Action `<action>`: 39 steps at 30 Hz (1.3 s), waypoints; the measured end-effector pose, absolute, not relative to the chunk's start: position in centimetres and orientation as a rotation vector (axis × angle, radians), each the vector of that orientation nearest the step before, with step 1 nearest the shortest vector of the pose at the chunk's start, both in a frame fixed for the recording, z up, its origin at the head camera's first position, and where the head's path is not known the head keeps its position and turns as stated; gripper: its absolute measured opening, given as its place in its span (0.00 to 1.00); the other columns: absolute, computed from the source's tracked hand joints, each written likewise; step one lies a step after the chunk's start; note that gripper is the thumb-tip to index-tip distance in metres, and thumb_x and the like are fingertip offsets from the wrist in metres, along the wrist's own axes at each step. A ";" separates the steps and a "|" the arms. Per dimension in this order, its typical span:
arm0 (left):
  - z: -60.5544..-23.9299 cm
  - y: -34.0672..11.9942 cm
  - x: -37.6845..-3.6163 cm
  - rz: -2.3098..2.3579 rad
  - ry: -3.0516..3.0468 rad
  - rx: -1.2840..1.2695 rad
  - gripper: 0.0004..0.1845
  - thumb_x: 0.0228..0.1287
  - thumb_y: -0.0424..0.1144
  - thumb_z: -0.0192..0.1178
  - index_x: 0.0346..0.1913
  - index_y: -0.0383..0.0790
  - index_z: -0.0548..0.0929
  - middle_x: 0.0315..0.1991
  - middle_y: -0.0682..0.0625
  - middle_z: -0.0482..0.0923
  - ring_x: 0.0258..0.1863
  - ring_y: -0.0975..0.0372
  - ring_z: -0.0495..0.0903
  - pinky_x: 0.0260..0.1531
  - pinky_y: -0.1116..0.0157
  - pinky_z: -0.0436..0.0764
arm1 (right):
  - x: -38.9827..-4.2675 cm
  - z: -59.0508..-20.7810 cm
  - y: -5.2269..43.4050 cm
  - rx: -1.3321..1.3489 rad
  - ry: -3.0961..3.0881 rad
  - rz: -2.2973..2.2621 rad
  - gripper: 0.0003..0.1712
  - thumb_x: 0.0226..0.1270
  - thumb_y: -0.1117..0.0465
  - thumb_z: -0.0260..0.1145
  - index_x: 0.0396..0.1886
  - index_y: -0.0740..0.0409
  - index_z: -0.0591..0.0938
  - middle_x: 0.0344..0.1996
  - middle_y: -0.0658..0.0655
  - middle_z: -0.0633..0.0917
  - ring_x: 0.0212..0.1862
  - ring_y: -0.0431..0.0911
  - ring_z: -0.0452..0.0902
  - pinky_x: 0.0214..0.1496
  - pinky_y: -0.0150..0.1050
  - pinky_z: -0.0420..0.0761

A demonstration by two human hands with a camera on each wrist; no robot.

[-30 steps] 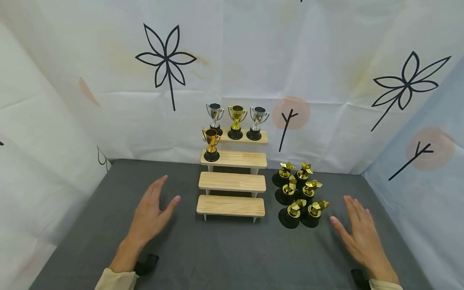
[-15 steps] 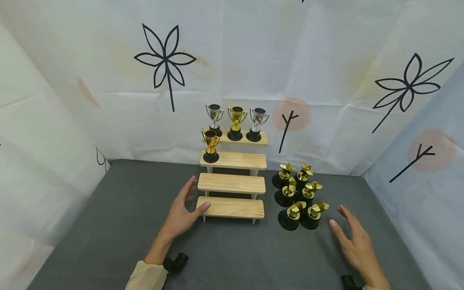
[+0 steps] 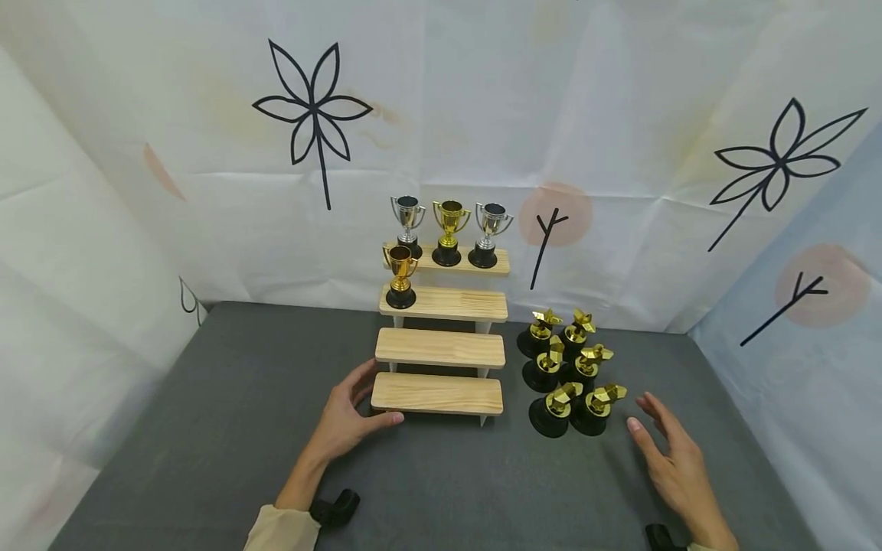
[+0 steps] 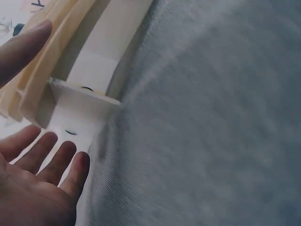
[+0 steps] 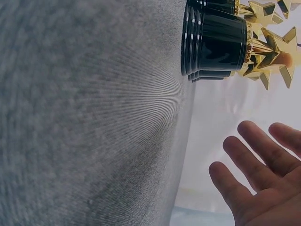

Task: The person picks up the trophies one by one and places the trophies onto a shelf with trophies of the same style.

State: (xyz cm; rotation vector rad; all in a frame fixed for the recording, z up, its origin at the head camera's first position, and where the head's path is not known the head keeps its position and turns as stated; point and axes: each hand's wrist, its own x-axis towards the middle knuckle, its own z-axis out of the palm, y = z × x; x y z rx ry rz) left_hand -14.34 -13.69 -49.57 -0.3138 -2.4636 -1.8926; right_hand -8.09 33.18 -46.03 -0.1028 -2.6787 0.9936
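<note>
We have our left hand [image 3: 344, 421] at the left end of the four-step pale wooden riser with white legs [image 3: 441, 348], which stands in the middle of the dark grey felt table top [image 3: 207, 428], its steps running left to right across our view and climbing away from us toward the white printed backdrop [image 3: 207, 191]. The fingers lie relaxed rather than clenched: the thumb lies along the front edge of the lowest step, and the other fingers reach round the end beside the white leg, as the left wrist view shows with the fingertips [image 4: 61, 157] just short of that leg. We judge this a touch, not a firm hold.

Our right hand [image 3: 671, 463] hovers flat and spread, holding nothing, just to the right of the cluster of six small gold star trophies on black round bases [image 3: 568, 375], near the front pair but apart from them. That cluster stands just beside the riser's right end, so the right hand is well apart from the riser and the left is plainly the nearer one.

On the riser, three small cup trophies, silver, gold and silver [image 3: 449, 229], stand on the top step, and one small gold cup trophy on a black base [image 3: 401, 275] stands at the left end of the second step.
</note>
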 end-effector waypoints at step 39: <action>-49.0 -14.2 -13.5 -1.601 -2.451 -0.339 0.53 0.46 0.45 0.84 0.76 0.40 0.67 0.72 0.42 0.68 0.70 0.45 0.68 0.65 0.41 0.71 | -7.8 -46.1 32.7 -0.157 -2.720 1.062 0.34 0.81 0.52 0.58 0.76 0.67 0.63 0.65 0.72 0.75 0.65 0.70 0.69 0.66 0.58 0.72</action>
